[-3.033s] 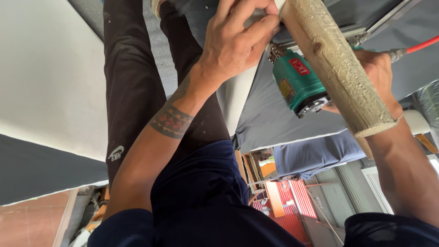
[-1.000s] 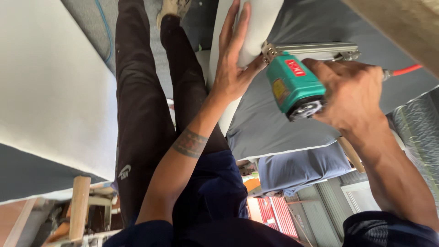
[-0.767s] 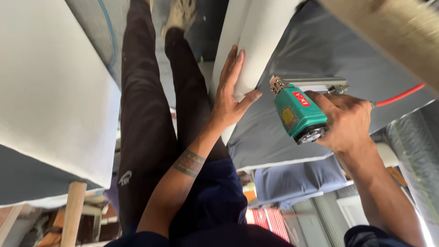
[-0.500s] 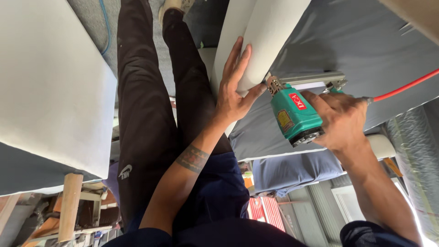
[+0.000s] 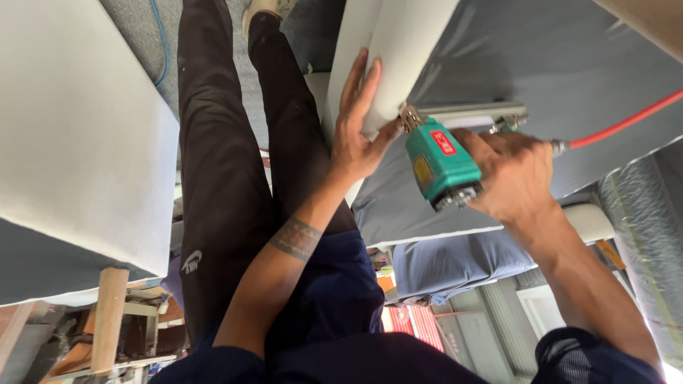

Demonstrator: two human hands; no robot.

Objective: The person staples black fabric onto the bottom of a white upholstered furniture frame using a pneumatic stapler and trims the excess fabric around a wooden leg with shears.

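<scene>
I'm seeing the green pneumatic staple gun (image 5: 442, 162) w/ red label tilting nose-first against the edge of the white upholstered panel (image 5: 398, 57), metal magazine running back along grey fabric, red air hose (image 5: 626, 121) trailing off right. Panel's rounded, fabric-covered, standing on end, its edge touching the gun's nose
</scene>
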